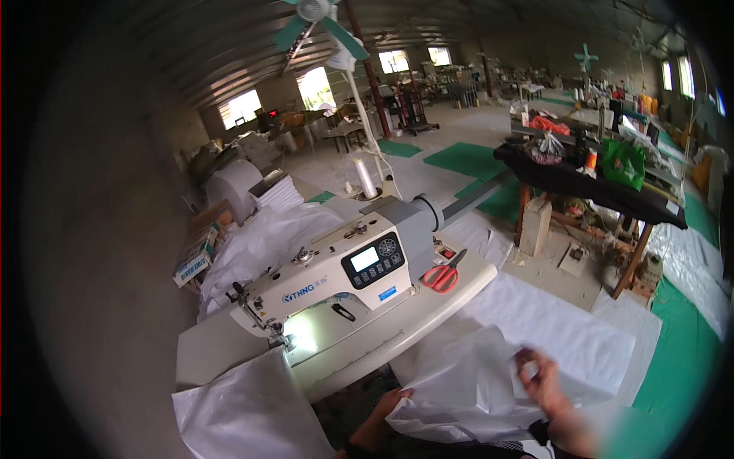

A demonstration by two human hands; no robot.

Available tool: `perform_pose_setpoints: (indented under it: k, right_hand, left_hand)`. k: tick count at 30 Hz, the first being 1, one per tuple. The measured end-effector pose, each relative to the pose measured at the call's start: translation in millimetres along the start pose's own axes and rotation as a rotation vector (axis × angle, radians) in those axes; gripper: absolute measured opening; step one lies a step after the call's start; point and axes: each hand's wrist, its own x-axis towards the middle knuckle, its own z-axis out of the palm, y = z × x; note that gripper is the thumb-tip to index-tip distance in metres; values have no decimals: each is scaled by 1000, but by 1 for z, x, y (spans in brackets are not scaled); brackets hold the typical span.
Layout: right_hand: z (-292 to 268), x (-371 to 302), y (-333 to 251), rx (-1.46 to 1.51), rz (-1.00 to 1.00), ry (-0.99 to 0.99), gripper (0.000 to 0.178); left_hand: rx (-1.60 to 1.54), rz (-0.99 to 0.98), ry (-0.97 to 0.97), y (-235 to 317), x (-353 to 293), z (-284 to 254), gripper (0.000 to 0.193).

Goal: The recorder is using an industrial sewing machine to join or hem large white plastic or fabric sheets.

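Note:
My right hand [540, 376] pinches the upper edge of a white woven sheet [466, 382] that lies across my lap, in front of the sewing table. My left hand [388, 409] grips the same sheet's lower left edge from beneath. A white industrial sewing machine [329, 279] stands on its table [428, 306] ahead of me, its lamp lit over the needle area [289, 340]. Another piece of white woven fabric [245, 413] hangs off the table's left front corner. Both hands are away from the machine.
Orange-handled scissors [442, 275] lie on the table's right end. A white thread cone [365, 177] stands behind the machine. White fabric is heaped at the left [260, 237] and spread on the floor at the right [566, 329]. A dark cluttered bench [589, 183] stands further right.

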Motion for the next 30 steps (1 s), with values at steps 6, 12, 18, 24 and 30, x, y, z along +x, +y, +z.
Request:
perform_pose_setpoints:
  k: [6,12,18,24,30]
  right_hand:
    - [7,-6,59,-165,392,-1035,67]
    - [94,-33,14,480,396,-651,57]
    - [85,7,24,894,232,-404,40]
    - [-37,77,297,491,477,449,42]
    - [-163,48,442,-311,476,544,29]
  left_hand:
    - [219,126,-189,-48,33,2,49]
    - [234,715,-327,-66,68,40,37]
    - [807,712,-220,78,-70,26,26]
    - [333,1208,639,195,-231,-132,26]
    - [-363,1537,1330,176,-424,-288,51]
